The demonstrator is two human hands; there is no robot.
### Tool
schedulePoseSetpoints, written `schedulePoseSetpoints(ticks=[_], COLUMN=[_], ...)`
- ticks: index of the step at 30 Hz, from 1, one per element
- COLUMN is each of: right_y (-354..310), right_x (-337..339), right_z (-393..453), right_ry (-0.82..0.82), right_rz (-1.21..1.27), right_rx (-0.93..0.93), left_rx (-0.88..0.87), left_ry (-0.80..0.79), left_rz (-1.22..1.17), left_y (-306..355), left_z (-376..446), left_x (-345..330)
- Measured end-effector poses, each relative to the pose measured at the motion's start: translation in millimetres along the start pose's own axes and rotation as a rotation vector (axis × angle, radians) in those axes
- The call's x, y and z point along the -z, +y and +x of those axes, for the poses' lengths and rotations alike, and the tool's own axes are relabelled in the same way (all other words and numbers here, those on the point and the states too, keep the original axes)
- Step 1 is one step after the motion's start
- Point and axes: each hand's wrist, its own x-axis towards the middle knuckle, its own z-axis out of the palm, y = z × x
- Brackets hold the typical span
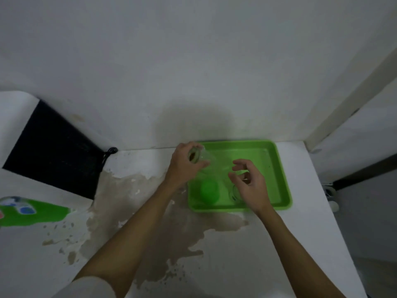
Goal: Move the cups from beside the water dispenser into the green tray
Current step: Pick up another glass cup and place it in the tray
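The left hand (184, 164) gripped a clear cup (204, 157) over the green tray (281, 168), while the right hand (250, 183) hovered open beside it.

The clear cup (204, 158) in the left hand (184, 166) is motion-blurred, its outline hard to trace. The right hand (249, 183) partly hides a glass (235, 193) in the green tray (281, 175). The water dispenser (21, 209) is cut off by the left edge.
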Motion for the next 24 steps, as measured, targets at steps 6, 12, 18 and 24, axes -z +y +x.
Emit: schedulePoseSetpoints(ticks=[6, 12, 18, 24], right_y=[21, 38, 43, 33], right_x=[3, 4, 3, 5], right_z=[34, 51, 52, 46], right_ry=[0.022, 0.027, 0.025, -0.002], right_rz=[-0.004, -0.011, -0.015, -0.048], right_rx=[-0.041, -0.070, -0.108, -0.106], left_rx=[-0.017, -0.016, -0.076, -0.061], left_ry=[-0.139, -0.222, -0.288, -0.295], left_rz=[0.199, 0.371, 0.498, 0.488], left_y=[-5, -17, -30, -30], left_z=[27, 45, 43, 42], left_x=[-40, -67, -79, -73])
